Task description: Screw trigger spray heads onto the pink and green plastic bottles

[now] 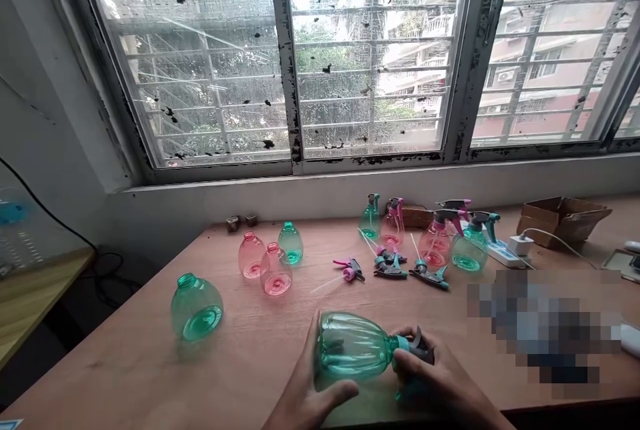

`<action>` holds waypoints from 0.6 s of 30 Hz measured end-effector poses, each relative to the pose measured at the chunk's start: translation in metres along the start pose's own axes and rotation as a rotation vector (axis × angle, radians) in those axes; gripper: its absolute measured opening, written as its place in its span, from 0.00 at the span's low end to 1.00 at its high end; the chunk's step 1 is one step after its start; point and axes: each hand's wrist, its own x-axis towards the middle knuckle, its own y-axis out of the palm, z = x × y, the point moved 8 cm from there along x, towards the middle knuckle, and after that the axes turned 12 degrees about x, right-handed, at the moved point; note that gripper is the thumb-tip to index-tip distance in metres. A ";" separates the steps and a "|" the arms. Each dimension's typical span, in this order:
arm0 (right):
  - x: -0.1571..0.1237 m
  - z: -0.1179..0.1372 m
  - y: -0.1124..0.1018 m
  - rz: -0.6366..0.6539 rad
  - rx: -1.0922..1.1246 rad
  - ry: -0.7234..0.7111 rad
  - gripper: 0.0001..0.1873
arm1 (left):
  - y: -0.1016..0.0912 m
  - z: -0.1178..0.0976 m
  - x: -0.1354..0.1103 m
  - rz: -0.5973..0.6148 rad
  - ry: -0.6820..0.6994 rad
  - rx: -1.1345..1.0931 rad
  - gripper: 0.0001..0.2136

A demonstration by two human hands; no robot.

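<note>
A green spray bottle lies on its side near the front edge of the wooden table. My left hand is wrapped round the bottle's wide base. My right hand is closed on the grey and teal spray head at the bottle's neck. The lower part of the spray head is hidden by my fingers.
A capless green bottle lies at the left; two pink ones and a green one stand behind. Loose spray heads lie mid-table, before several capped bottles. A power strip, cardboard box and blurred patch occupy the right.
</note>
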 end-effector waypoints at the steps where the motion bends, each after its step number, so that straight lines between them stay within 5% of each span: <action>1: 0.000 0.000 0.000 0.001 -0.012 -0.002 0.24 | 0.000 0.000 0.001 0.009 0.000 0.001 0.52; 18: -0.003 0.002 0.004 0.011 -0.022 0.019 0.25 | 0.001 0.006 0.003 0.061 0.022 -0.018 0.51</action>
